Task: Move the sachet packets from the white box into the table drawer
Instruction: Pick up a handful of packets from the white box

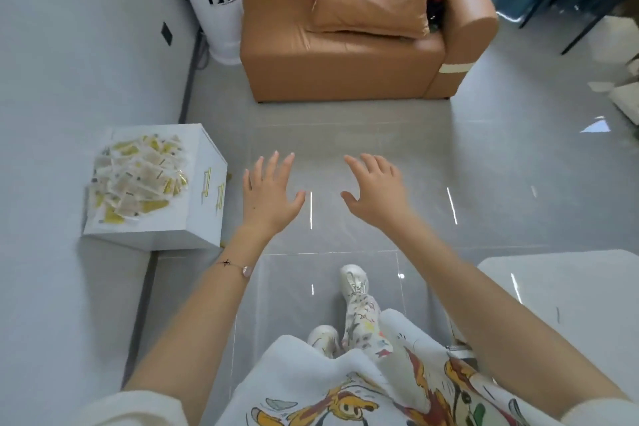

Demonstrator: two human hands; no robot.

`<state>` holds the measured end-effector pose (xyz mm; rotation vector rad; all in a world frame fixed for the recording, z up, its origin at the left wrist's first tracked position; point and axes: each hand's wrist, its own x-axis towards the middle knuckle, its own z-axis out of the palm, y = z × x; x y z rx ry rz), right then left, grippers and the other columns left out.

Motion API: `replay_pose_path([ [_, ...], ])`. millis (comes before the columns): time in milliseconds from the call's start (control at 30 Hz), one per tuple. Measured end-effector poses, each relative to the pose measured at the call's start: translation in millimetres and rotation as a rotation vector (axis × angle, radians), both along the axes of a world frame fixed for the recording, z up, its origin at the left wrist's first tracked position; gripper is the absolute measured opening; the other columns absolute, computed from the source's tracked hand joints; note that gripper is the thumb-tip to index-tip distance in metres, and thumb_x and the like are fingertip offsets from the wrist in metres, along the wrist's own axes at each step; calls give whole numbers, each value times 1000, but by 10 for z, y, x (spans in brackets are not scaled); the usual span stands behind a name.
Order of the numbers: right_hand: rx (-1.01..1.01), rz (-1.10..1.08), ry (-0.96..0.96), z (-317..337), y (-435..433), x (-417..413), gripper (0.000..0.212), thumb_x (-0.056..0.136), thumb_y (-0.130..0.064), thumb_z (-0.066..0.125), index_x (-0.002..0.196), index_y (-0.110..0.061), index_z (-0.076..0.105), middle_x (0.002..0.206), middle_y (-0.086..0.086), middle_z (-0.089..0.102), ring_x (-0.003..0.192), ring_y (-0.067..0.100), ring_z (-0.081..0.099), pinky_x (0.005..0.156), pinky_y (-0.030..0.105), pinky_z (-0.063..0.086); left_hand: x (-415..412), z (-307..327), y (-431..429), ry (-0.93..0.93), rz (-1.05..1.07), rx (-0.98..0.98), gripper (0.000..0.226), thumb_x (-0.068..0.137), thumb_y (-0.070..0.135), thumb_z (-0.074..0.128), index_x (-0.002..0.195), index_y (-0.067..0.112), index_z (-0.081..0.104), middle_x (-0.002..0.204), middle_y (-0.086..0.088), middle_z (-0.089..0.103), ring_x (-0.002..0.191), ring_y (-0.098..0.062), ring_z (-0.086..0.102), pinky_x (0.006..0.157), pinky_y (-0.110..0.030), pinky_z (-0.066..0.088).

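The sachet packets lie in a loose heap at the top of the white box, which stands on the floor against the wall, off to the person's left. The move ahead turns on that sideways offset. The heap is to the left of the left hand, about as far forward as it and lower down, with the box's near right corner just beside that hand's little-finger edge in the view. The right hand is well apart from the box, with the left hand between them, so the left is clearly the nearer one for a first reach.

Both hands hang over bare floor, palms down, fingers spread and relaxed, holding nothing and touching nothing.

The packets are small flat rectangles, pale with yellow patches, and they overlap at every angle. No single long axis governs a grasp. The heap as a whole runs from the far right of the box top toward its near left. Two gold bar handles sit on the box face turned toward the hands.

A white bench shows at the lower right, on the far side of the body from the box. No drawer is visible on it, so where the packets must go cannot be told from here
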<state>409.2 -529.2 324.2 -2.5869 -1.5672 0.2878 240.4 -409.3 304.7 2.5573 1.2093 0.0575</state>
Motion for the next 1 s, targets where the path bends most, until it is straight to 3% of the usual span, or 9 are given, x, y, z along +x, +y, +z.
replay_pose_path([
  [267,0,298,7,-16,1224,210,70,91,-41,55,151,-24,25,151,6,31,140,27,25,114,38,20,-45,-48,717,38,284,15,70,93,49,46,153,28,16,161,-4,15,147,-30,9,118,-50,11],
  [567,10,556,51,150,2669,314,68,89,-43,57,149,-24,31,140,5,46,131,30,37,107,40,27,-327,9,1268,45,623,-3,71,93,46,49,153,25,17,159,-6,20,144,-33,17,115,-51,20],
  [1000,-25,862,63,-163,4573,-778,66,90,-41,54,149,-27,28,140,5,46,131,31,38,107,41,29,-1190,-377,2434,-95,980,-70,69,95,45,49,153,24,17,159,-6,22,146,-31,15,118,-47,16],
])
